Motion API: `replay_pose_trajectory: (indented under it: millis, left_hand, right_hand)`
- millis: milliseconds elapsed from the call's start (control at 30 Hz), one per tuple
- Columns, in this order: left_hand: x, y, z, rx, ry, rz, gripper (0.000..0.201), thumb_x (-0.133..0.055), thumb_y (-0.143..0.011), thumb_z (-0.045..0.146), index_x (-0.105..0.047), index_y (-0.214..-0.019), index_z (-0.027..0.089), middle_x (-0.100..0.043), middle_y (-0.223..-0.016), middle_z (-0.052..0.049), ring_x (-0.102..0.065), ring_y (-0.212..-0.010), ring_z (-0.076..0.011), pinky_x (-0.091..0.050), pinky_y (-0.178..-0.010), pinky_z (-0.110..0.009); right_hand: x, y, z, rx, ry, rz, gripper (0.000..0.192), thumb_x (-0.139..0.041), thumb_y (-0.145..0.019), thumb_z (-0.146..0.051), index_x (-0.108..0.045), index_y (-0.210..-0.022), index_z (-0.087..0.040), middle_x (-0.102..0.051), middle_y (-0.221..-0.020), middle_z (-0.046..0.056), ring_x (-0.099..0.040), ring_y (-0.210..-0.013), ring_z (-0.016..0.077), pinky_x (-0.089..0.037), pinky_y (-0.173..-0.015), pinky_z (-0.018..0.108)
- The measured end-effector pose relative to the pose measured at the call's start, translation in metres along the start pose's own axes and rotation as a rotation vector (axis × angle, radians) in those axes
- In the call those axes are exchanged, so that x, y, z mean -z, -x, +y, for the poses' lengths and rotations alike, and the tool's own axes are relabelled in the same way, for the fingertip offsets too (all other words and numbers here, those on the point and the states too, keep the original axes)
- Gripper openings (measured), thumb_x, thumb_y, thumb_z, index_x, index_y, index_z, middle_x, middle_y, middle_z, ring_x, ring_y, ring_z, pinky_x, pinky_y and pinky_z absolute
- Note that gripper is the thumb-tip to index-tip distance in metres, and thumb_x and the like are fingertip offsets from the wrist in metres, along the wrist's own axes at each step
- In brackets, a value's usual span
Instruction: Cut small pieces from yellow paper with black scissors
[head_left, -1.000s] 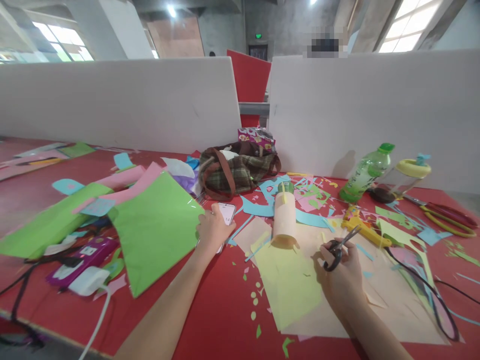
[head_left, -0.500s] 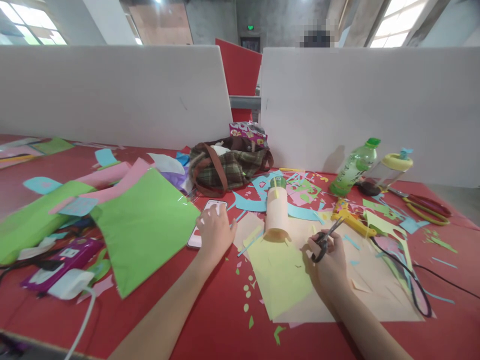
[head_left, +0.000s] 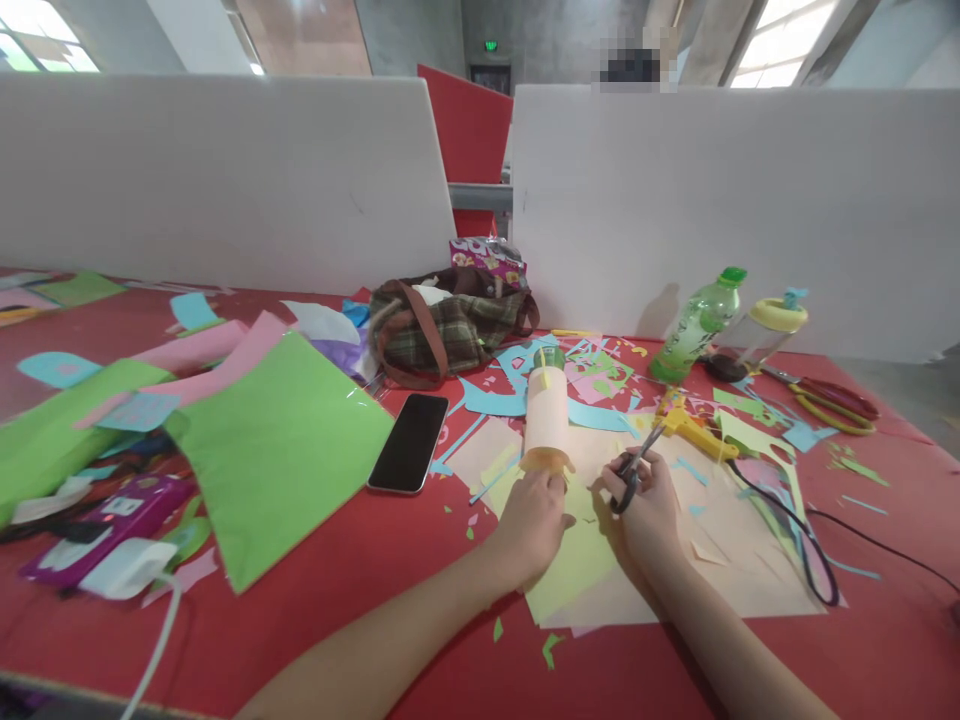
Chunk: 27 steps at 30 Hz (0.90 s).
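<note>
My right hand (head_left: 651, 508) grips a pair of black scissors (head_left: 636, 468), blades pointing up and away, over a yellow-green paper sheet (head_left: 574, 560) lying on a beige sheet (head_left: 750, 575). My left hand (head_left: 531, 520) rests on the yellow-green sheet, its fingers at the base of an upright beige paper tube (head_left: 546, 418); whether it grips anything cannot be told. A black phone (head_left: 409, 442) lies screen-dark on the red table (head_left: 420, 620), left of my left hand.
A large green sheet (head_left: 277, 450), pink sheets and a purple device (head_left: 112, 515) lie at left. A plaid bag (head_left: 450, 330) sits at the back. A green bottle (head_left: 697, 325), yellow-lidded bottle (head_left: 765, 335), red scissors (head_left: 832, 400), yellow glue gun (head_left: 694, 428) with black cord and paper scraps lie at right.
My left hand left the phone, now dark, and moved right to the base of the paper tube. My right hand with the scissors stayed about where it was.
</note>
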<state>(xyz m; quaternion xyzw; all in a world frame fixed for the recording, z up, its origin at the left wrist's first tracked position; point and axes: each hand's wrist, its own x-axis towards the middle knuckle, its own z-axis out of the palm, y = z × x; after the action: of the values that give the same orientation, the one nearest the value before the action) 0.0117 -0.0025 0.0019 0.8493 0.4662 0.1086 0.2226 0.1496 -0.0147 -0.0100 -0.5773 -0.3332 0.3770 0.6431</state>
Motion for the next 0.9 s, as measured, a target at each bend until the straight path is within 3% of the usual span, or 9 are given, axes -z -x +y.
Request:
replay_pose_trajectory:
  millis: [233,333,600,767,900]
  left_hand:
    - [0.003,-0.004,0.000,0.028,0.141,-0.022,0.003,-0.051,-0.068,0.014,-0.048,-0.069,0.015,-0.052,-0.075,-0.006,-0.049,-0.077,-0.0218,-0.038,-0.065,-0.031]
    - [0.007,0.000,-0.002,0.043,0.248,0.004,0.008,-0.045,-0.074,0.017,-0.046,-0.066,0.016,-0.053,-0.075,-0.005,-0.050,-0.076,-0.0193,-0.038,-0.064,-0.029]
    - [0.006,0.016,-0.007,0.152,0.570,-0.026,0.016,-0.025,-0.082,0.023,-0.037,-0.072,0.017,-0.059,-0.062,-0.002,-0.055,-0.050,-0.0108,-0.040,-0.044,-0.019]
    - [0.001,0.022,-0.004,0.157,0.709,-0.044,0.011,-0.029,-0.081,0.022,-0.036,-0.087,0.017,-0.060,-0.065,-0.002,-0.054,-0.049,-0.0117,-0.040,-0.044,-0.020]
    - [0.002,0.027,-0.001,0.052,0.658,-0.023,0.012,-0.032,-0.081,0.021,-0.041,-0.088,0.017,-0.059,-0.067,-0.003,-0.056,-0.062,-0.0147,-0.040,-0.054,-0.023]
  right_hand:
    - [0.002,0.000,0.003,0.028,0.041,-0.025,0.029,-0.059,-0.066,-0.014,-0.044,-0.087,-0.026,-0.050,-0.072,-0.006,-0.053,-0.056,0.0094,-0.043,-0.047,0.020]
    - [0.001,0.004,0.000,0.047,0.053,-0.033,0.028,-0.060,-0.065,-0.014,-0.044,-0.085,-0.025,-0.050,-0.072,-0.006,-0.052,-0.060,0.0103,-0.043,-0.050,0.021]
    - [-0.005,0.019,-0.004,0.113,0.074,-0.094,0.029,-0.062,-0.062,-0.011,-0.045,-0.081,-0.024,-0.050,-0.071,-0.004,-0.051,-0.063,0.0122,-0.043,-0.057,0.025]
    - [-0.011,0.033,-0.001,0.086,0.047,-0.200,0.025,-0.060,-0.065,-0.016,-0.045,-0.083,-0.024,-0.049,-0.071,-0.002,-0.052,-0.058,0.0132,-0.044,-0.044,0.024]
    - [-0.014,0.040,-0.002,0.055,0.029,-0.252,0.024,-0.058,-0.068,-0.019,-0.043,-0.086,-0.025,-0.049,-0.073,-0.001,-0.052,-0.053,0.0123,-0.045,-0.038,0.022]
